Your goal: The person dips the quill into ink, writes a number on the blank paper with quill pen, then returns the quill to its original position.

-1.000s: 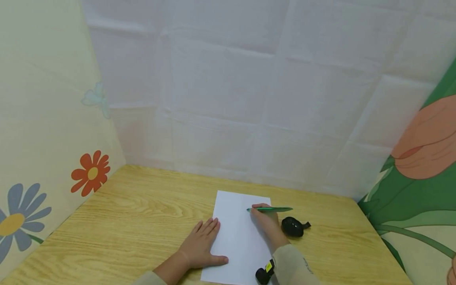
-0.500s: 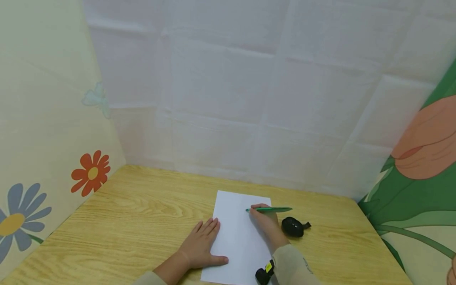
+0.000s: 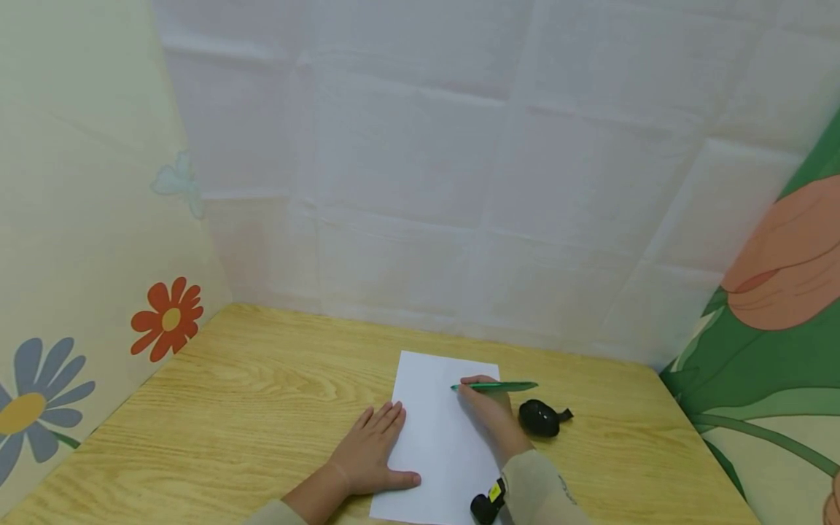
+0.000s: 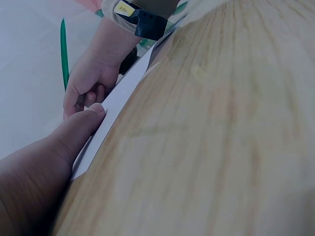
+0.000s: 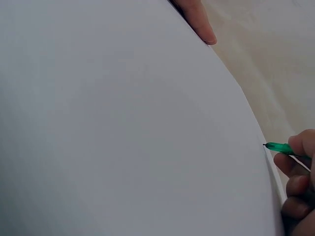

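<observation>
A white sheet of paper (image 3: 436, 437) lies on the wood-grain table. My right hand (image 3: 491, 408) pinches a slim green pen (image 3: 508, 386) over the upper part of the sheet, its shaft slanting low to the right. In the right wrist view the pen's dark tip (image 5: 265, 145) is at the paper surface; I make out no clear mark there. My left hand (image 3: 372, 453) rests with straight fingers across the sheet's left edge, its thumb spread onto the paper. The left wrist view shows that thumb (image 4: 86, 123) beside the right hand's curled fingers.
A glossy black rounded object (image 3: 539, 418) with a short tab sits just right of my right hand. A black wrist camera (image 3: 485, 507) with a yellow label hangs by the right sleeve. White cloth (image 3: 407, 182) stands behind the table (image 3: 262, 379), with flower-printed panels at both sides.
My right hand and the pen have shifted very slightly left over the sheet. My left hand, the paper and the black object stay where they were.
</observation>
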The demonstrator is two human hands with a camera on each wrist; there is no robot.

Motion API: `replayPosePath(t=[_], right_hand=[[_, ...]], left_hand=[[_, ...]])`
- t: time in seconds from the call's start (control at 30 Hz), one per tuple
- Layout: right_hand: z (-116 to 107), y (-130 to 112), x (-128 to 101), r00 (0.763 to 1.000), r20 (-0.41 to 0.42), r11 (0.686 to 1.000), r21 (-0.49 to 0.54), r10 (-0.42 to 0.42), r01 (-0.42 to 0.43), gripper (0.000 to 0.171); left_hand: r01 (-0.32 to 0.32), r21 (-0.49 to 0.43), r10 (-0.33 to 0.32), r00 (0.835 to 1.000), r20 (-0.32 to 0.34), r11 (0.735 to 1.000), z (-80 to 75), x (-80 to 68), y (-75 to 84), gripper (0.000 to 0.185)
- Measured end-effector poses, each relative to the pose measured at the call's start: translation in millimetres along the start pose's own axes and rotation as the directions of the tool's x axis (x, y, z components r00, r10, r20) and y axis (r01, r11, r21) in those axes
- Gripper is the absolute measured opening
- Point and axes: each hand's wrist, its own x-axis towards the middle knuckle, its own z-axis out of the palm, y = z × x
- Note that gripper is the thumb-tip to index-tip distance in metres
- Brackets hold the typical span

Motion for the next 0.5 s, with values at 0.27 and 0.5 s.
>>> replayPosePath(t=[0.27, 0.5], right_hand=[[0.8, -0.9, -0.1, 1.0, 0.002, 1.0, -0.012, 0.013, -0.013, 0.02], [0.5, -1.9, -1.9, 1.0, 0.022, 1.0, 0.0, -0.002, 0.002, 0.021]], left_hand=[[-0.003, 0.002, 0.003, 1.0, -0.003, 1.0, 0.5, 0.3, -0.5, 0.113], [-0.005, 0.012, 0.005, 1.0, -0.012, 1.0, 3.0, 1.3, -1.0, 0.113]])
